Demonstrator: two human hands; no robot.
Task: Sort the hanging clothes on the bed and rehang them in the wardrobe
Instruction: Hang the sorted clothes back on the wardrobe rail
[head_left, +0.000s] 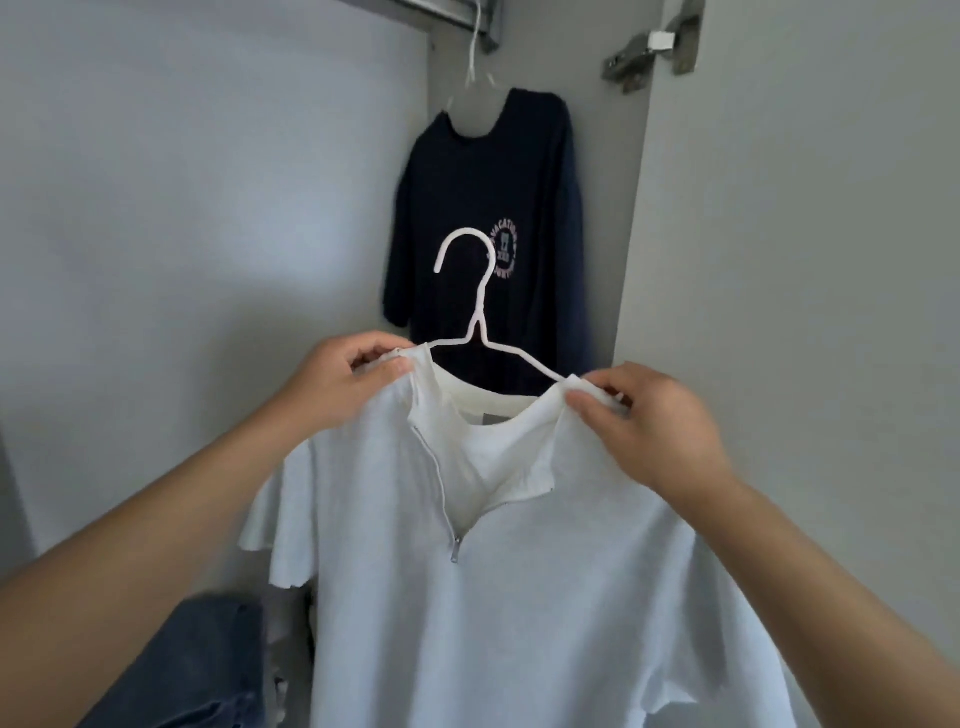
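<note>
Wardrobe interior (208, 182): both hands (343, 374) (660, 421) pinch white shirt (519, 597), seemingly on hanger (480, 312).

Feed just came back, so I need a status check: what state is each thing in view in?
White shirt: on white hanger, zip open, not hung.
Left hand: pinching shirt's shoulder.
Right hand: pinching other shoulder.
Navy shirt: hanging on the rail.
Jeans: lying low left.

Dim, soft light; wide-angle edge distortion
</note>
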